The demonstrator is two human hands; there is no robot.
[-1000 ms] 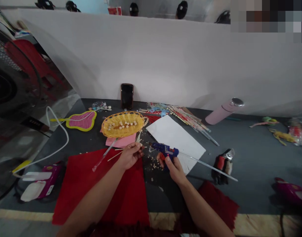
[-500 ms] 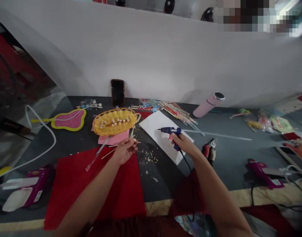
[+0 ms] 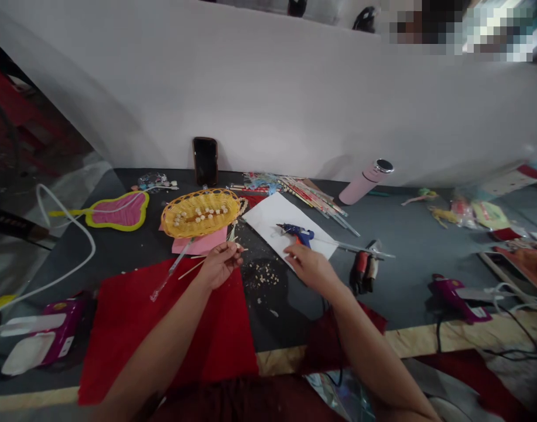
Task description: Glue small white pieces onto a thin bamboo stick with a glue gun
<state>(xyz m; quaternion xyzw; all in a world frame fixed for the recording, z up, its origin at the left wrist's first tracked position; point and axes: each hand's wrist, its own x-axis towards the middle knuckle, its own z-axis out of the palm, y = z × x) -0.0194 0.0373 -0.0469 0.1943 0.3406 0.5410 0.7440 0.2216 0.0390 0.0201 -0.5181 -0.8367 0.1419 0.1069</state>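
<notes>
My left hand (image 3: 219, 266) is closed in a pinch on a small pale stick (image 3: 244, 250), most of it hidden by the fingers. It hovers over the far right corner of a red cloth (image 3: 207, 334). A blue hot glue gun (image 3: 298, 232) with an orange trigger lies on a sheet of white paper (image 3: 272, 214), a long clear glue stick trailing from its back. Just below the gun, my right hand (image 3: 312, 268) has loosely bent fingers with nothing visible in them. Small pale bits (image 3: 264, 274) are scattered on the dark tabletop between the hands.
A yellow woven basket (image 3: 171, 214) holding small pale pieces stands behind my left hand. Patterned sticks (image 3: 314, 196), a pink bottle (image 3: 362, 184) and a phone (image 3: 205, 161) line the back. Red-handled pruners (image 3: 362, 269) lie right of my right arm. Purple devices (image 3: 461, 299) sit at both sides.
My right hand has let go of the glue gun, which now rests on the white paper, and has drawn slightly left and nearer. My left hand keeps its pinch.
</notes>
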